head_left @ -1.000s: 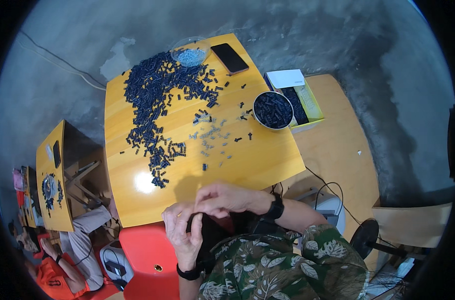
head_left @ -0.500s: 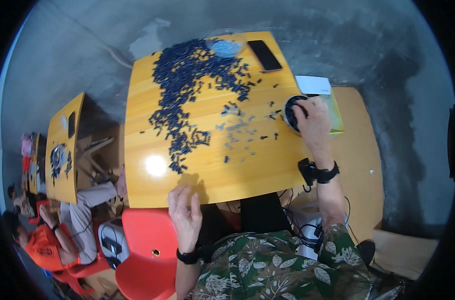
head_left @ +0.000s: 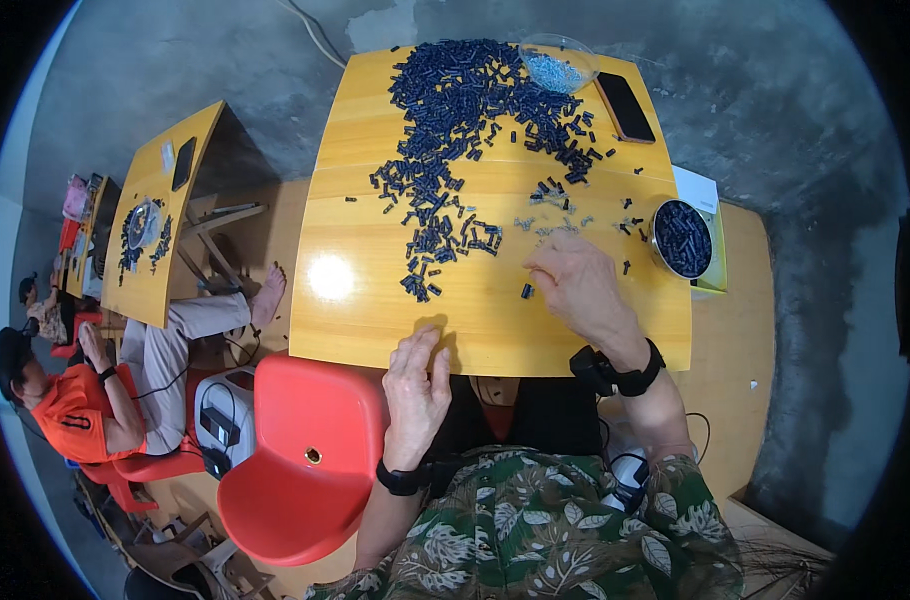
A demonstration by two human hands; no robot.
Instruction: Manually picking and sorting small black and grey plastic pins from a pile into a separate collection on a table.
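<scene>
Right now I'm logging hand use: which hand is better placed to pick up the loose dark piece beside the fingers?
Right. The right hand rests on the table touching the loose dark piece; the left hand sits at the near edge.

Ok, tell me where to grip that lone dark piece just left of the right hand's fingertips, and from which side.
Pinch the lone dark piece across its short sides with thumb and forefinger, coming straight down from above. It lies flat on the yellow table, apart from the dark pile, so nothing crowds it. The right hand is right beside it; the left hand rests at the near edge.
</scene>
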